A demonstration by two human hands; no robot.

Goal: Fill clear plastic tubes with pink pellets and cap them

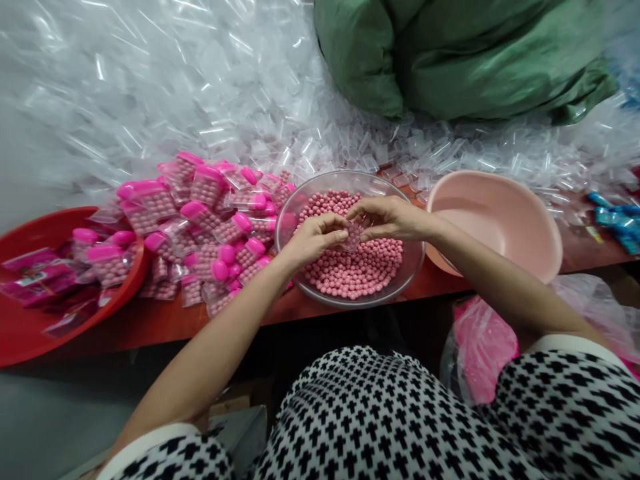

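Note:
Over a clear bowl of round pink beads, my two hands meet at a small clear plastic container that has pink beads in or behind it. My left hand pinches it from the left with thumb and fingers. From the right, my right hand curls its fingers around the other side. The fingers cover part of the container, and I see no cap on it. To the left of the bowl lies a pile of bead-filled containers with bright pink caps.
A red basin at the left holds capped containers and pink packets. A peach basin stands right of the bowl. Empty clear containers heap across the back, under a green cloth bundle. Blue items lie far right.

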